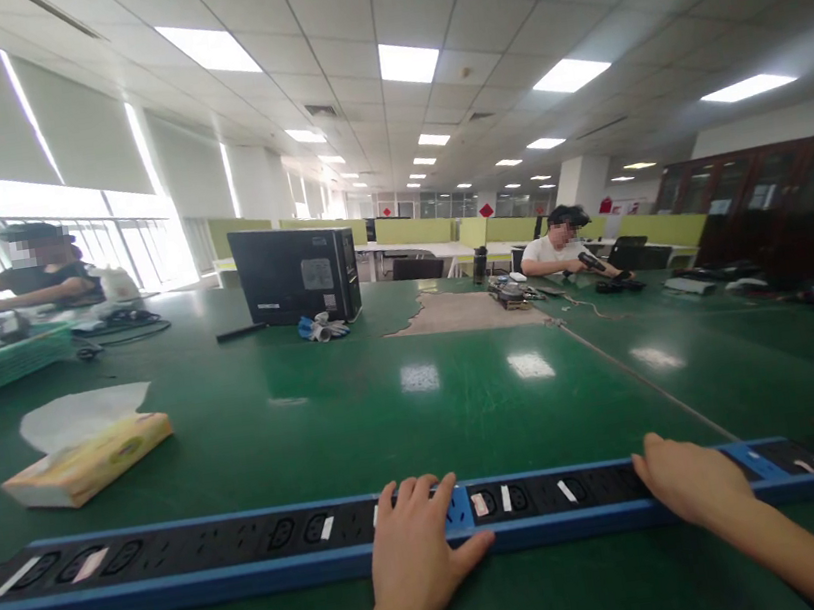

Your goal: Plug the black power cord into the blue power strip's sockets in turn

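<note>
Power strip (pixel 352 528), long and blue-edged, lying crosswise before me on the green table (pixel 308 460). My left hand (pixel 414 541) grasps it near mid-length, fingers over the top, thumb at the near edge. My right hand (pixel 693 480) curls on its right-hand part; fingertips hidden, cannot tell if gripping. Tissue pack (pixel 96 465) beyond, leftward.

Power strip (pixel 249 580) cropped at left, right hand (pixel 693 482) with fingers partly hidden
</note>
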Demonstrator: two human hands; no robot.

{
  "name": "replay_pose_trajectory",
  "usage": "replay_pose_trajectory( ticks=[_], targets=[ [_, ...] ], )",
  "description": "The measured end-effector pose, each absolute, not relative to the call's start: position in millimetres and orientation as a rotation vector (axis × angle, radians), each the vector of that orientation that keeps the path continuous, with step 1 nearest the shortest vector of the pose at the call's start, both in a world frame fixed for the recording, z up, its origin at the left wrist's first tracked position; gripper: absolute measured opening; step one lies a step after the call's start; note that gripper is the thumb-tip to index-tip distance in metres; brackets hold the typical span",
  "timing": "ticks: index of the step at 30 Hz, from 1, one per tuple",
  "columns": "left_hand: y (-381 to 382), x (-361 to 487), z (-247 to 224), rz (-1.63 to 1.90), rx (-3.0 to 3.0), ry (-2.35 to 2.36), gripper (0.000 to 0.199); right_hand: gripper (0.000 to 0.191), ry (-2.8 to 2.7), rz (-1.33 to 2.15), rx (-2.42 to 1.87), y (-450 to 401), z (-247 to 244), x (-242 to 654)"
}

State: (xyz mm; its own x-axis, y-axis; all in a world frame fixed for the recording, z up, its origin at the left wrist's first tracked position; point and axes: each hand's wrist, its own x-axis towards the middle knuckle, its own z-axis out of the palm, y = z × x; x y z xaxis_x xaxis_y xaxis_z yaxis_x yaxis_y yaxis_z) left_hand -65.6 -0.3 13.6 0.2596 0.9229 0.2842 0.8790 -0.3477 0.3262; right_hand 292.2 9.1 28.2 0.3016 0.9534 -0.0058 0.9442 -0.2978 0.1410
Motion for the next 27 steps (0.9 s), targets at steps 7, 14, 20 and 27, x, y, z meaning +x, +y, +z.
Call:
replay_pose_trajectory(
  ticks=[7,14,20,27],
  targets=[
    [-0.3,-65.9,14.2,0.619,2.412,1.729,0.064,0.034,1.77,0.121,2.483,6.2,30.0,287.5],
    [2.4,-64.4,13.8,0.558,2.431,1.751,0.065,0.034,1.748,0.093,2.483,7.6,31.5,286.2],
    [3.1,-66.6,11.9,0.501,2.488,1.713,0.065,0.033,1.75,0.089,2.489,8.9,28.8,288.3],
    [5.7,-69.9,5.9,0.579,2.492,1.694,0.065,0.034,1.723,0.088,2.489,10.1,31.5,285.5]
  ],
)
